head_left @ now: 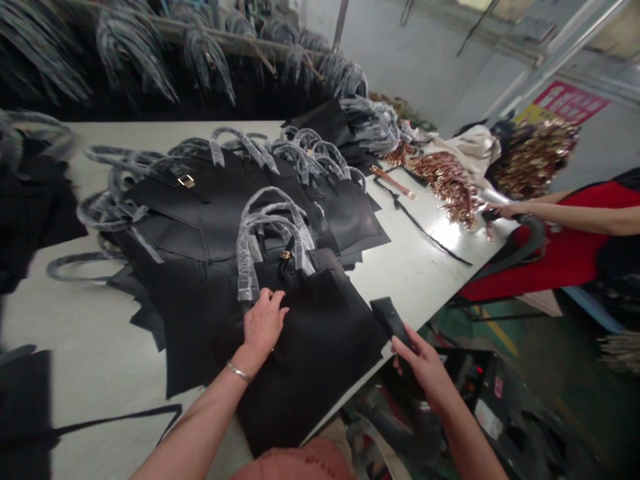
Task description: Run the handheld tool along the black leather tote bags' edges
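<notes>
My left hand, with a silver bracelet at the wrist, rests on a black leather-like bag panel. Its fingers are bent against the panel beside the foot of a plastic-wrapped handle; the fingertips are partly hidden. A small gold buckle sits between the handle's ends. Off the panel's right edge, my right hand grips a flat black strip, whose squared end points up and left. Behind lie more black bag panels in an overlapping pile, with wrapped handles.
The pale table carries brown straps with gold buckles and a thin black cord. At the right, a co-worker's hand holds a dark curved thing. Wrapped handles hang on a rail behind. A dark machine stands below the table edge.
</notes>
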A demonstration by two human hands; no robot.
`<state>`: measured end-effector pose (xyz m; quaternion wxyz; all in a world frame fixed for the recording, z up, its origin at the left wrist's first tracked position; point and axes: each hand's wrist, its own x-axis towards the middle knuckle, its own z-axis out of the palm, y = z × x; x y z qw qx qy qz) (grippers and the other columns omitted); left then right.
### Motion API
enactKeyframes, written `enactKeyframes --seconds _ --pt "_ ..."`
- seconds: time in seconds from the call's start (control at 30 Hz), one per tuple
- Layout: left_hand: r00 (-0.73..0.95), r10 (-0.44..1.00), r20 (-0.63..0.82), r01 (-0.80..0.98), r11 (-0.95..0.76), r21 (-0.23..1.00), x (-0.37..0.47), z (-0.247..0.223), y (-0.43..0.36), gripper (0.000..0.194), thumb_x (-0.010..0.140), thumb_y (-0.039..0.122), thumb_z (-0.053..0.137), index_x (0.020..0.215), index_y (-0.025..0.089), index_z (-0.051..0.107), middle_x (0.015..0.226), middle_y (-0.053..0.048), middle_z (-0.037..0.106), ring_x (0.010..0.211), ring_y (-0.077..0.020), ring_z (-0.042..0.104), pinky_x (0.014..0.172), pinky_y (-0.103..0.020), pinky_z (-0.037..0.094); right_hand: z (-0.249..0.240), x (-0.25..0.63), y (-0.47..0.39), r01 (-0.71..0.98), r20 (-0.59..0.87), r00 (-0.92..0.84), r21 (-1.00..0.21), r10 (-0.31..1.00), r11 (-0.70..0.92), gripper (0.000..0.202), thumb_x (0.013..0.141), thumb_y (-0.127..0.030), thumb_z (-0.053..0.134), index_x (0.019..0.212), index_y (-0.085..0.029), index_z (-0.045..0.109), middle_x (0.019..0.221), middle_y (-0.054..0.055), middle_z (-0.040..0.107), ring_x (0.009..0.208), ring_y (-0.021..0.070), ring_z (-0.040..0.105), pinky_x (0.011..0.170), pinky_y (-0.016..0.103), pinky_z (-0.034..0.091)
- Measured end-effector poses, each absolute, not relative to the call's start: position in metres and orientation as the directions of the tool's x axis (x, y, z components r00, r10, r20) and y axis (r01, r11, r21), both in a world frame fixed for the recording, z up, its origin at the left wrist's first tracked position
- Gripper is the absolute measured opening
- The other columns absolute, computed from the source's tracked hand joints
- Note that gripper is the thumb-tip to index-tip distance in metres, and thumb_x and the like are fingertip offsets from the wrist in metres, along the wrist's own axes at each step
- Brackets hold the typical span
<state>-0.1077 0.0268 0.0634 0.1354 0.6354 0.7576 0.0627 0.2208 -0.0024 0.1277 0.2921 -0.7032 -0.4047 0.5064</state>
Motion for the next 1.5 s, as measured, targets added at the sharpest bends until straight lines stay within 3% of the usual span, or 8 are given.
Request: enactKeyframes --seconds 0.27,0.43,0.57,0.83,1.03,1.23,1.37,1.5 --pt "-0.133 0.985 -0.107 0.961 0.155 0.231 -0.112 0.06 0.026 0.033 0.096 0.033 0.052 0.128 0.028 0.053 0.115 -0.006 0.053 0.083 -0.0184 0.062 0.061 -0.026 0.045 0.108 0.241 -0.087 0.155 -0.703 0.208 -0.663 0.68 -0.733 0.087 0.067 -0.057 0.077 0.14 -0.018 0.05 0.062 -0.004 0.062 0.048 0.0152 0.055 0.046 0.026 0.04" --pt "-0.007 0.988 -0.154 0.97 0.044 0.239 -0.114 0.059 0.031 0.03 0.097 0.029 0.049 0.126 0.028 0.055 0.112 -0.005 0.055 0.087 -0.0182 0.063 0.063 -0.026 0.045 0.097 0.236 -0.079 0.058 -0.728 0.198 -0.66 0.656 -0.749 0.077 0.069 -0.056 0.076 0.134 -0.021 0.055 0.062 -0.004 0.062 0.047 0.0146 0.056 0.045 0.025 0.041" --pt "0.05 0.982 -0.184 0.969 -0.003 0.248 -0.117 0.061 0.036 0.026 0.096 0.026 0.05 0.121 0.028 0.057 0.112 -0.003 0.056 0.09 -0.0166 0.063 0.065 -0.024 0.045 0.095 0.222 -0.046 0.091 -0.624 0.251 -0.746 0.74 -0.66 0.073 0.068 -0.058 0.077 0.128 -0.02 0.059 0.064 -0.004 0.061 0.049 0.0138 0.055 0.045 0.024 0.042" --pt "0.152 0.971 -0.183 0.895 -0.057 0.442 -0.122 0.058 0.029 0.023 0.093 0.023 0.058 0.113 0.03 0.065 0.106 -0.002 0.061 0.094 -0.0177 0.063 0.08 -0.028 0.044 0.089 0.227 -0.031 0.152 -0.539 0.305 -0.786 0.785 -0.599 0.088 0.066 -0.062 0.076 0.137 -0.016 0.051 0.057 -0.003 0.062 0.049 0.0162 0.055 0.046 0.026 0.043" --pt "0.374 0.916 -0.144 0.761 -0.215 0.612 -0.116 0.056 0.031 0.02 0.089 0.015 0.057 0.1 0.024 0.07 0.103 -0.004 0.066 0.102 -0.0215 0.061 0.091 -0.034 0.043 0.088 0.211 -0.032 0.181 -0.552 0.312 -0.765 0.773 -0.619 0.099 0.061 -0.066 0.077 0.141 -0.017 0.048 0.052 -0.003 0.061 0.046 0.0181 0.056 0.043 0.028 0.043" --pt "0.381 0.909 -0.167 0.663 -0.143 0.734 -0.115 0.053 0.036 0.023 0.086 0.017 0.058 0.106 0.021 0.07 0.105 -0.007 0.067 0.098 -0.0218 0.064 0.088 -0.03 0.047 0.094 0.197 -0.021 0.142 -0.567 0.26 -0.778 0.782 -0.612 0.1 0.059 -0.06 0.081 0.143 -0.018 0.046 0.056 -0.004 0.064 0.049 0.0183 0.057 0.045 0.028 0.046" --pt "0.337 0.921 -0.194 0.667 -0.088 0.74 -0.112 0.054 0.039 0.025 0.082 0.01 0.059 0.101 0.019 0.073 0.101 -0.007 0.069 0.098 -0.022 0.065 0.09 -0.031 0.047 0.099 0.193 -0.017 0.124 -0.562 0.271 -0.784 0.781 -0.608 0.103 0.056 -0.057 0.084 0.142 -0.015 0.047 0.059 -0.003 0.066 0.049 0.0168 0.057 0.046 0.026 0.047" --pt "0.42 0.907 -0.042 0.532 -0.209 0.82 -0.1 0.084 0.045 0.025 0.083 0.004 0.056 0.093 0.018 0.074 0.091 -0.004 0.069 0.087 -0.016 0.065 0.08 -0.024 0.048 0.106 0.201 -0.016 0.073 -0.562 0.334 -0.785 0.757 -0.615 0.104 0.054 -0.055 0.086 0.141 -0.012 0.048 0.06 -0.003 0.068 0.05 0.0172 0.059 0.047 0.026 0.049"
